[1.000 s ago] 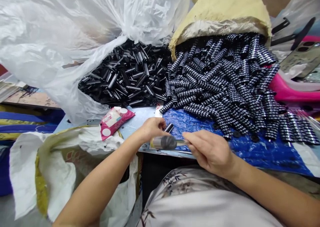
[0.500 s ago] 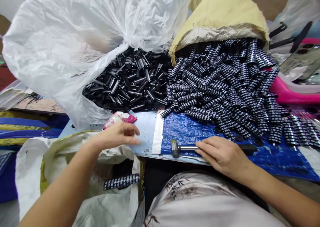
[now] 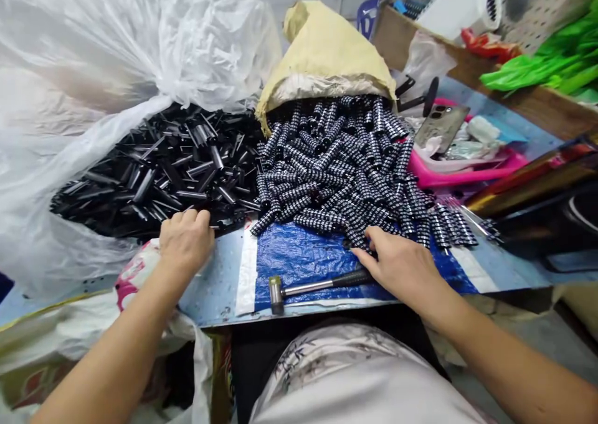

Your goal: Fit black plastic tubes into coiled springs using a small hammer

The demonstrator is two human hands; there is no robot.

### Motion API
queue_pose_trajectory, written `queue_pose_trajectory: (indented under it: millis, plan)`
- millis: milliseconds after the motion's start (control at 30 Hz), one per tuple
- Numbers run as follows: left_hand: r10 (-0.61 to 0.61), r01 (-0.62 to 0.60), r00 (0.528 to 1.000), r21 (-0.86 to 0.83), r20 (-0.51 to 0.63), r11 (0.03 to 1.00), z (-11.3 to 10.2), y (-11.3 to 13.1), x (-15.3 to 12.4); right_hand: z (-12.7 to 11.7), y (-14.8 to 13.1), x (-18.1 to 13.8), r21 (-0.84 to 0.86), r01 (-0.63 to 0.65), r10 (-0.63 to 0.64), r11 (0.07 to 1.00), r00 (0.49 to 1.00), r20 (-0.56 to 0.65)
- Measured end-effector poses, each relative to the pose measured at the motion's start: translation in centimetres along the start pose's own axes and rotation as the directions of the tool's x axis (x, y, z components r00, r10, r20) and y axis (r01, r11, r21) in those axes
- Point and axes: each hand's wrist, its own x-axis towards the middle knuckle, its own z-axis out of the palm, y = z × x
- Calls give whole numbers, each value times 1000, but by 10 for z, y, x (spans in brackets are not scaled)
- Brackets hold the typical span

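Note:
My left hand (image 3: pixel 185 242) rests at the near edge of a heap of glossy black tubes (image 3: pixel 159 175) that spills from a clear plastic bag (image 3: pixel 93 69). Its fingers are curled down into the tubes, and what they grip is hidden. My right hand (image 3: pixel 397 265) lies on the blue tarp (image 3: pixel 303 256), fingers stretched out to the near edge of a heap of black-and-white patterned tubes (image 3: pixel 336 169). This heap pours from a yellow sack (image 3: pixel 322 56). A small hammer (image 3: pixel 313 285) lies on the tarp, its black handle end right beside my right hand.
A pink tray (image 3: pixel 448 175) with a phone (image 3: pixel 441 128) and odds and ends sits right of the patterned heap. A wooden shelf with green bags (image 3: pixel 555 63) runs along the far right. A white bag (image 3: pixel 70 337) hangs below the table's left front edge.
The hammer has been laid down on the tarp and my right hand moved off it to the patterned heap. My left hand swung from the bag at the left up to the black tubes.

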Motion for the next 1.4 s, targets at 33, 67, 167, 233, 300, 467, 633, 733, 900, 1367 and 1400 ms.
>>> queue_pose_trajectory:
  millis: [33, 67, 167, 233, 300, 467, 633, 733, 900, 1367, 1400]
  plan:
    - [-36, 35, 999, -40, -29, 999, -2, 0, -5, 0, 1, 1, -20, -31, 32, 999, 998, 62]
    - [-78, 71, 995, -109, -65, 991, -4, -1, -11, 0, 2, 2, -24, -56, 59, 998, 993, 104]
    - [-271, 157, 945, -471, -185, 868, -9, 0, -27, 3, 7, 4, 72, -106, 96, 992, 988, 124]
    - [-473, 202, 867, -761, -154, 617, -11, 4, -37, 6, 15, 3, 220, -105, 90, 970, 993, 80]
    - [-649, 197, 761, -956, 9, 218, -13, 11, -45, 8, 25, 1, 363, -83, 85, 928, 996, 9]
    - [-640, 22, 702, -907, 313, -420, -24, 33, -54, 5, 44, -7, 580, -54, 143, 813, 984, -109]
    - [-405, 6, 835, -742, 373, -670, -50, 60, -63, -2, 39, -10, 879, -145, 318, 455, 948, -8]
    - [-184, 148, 914, -719, 362, -679, -69, 93, -70, -4, 22, -6, 973, -222, 342, 60, 920, 189]
    - [-34, 216, 964, -850, 264, -480, -84, 144, -76, -5, -28, -8, 900, -369, 13, -231, 924, 382]
    - [37, 348, 936, -902, 351, -254, -62, 148, -101, -6, -59, 1, 764, -506, -108, -400, 854, 509]
    - [49, 361, 931, -897, 361, -254, -61, 149, -102, -7, -58, 3, 768, -496, -89, -405, 858, 506]
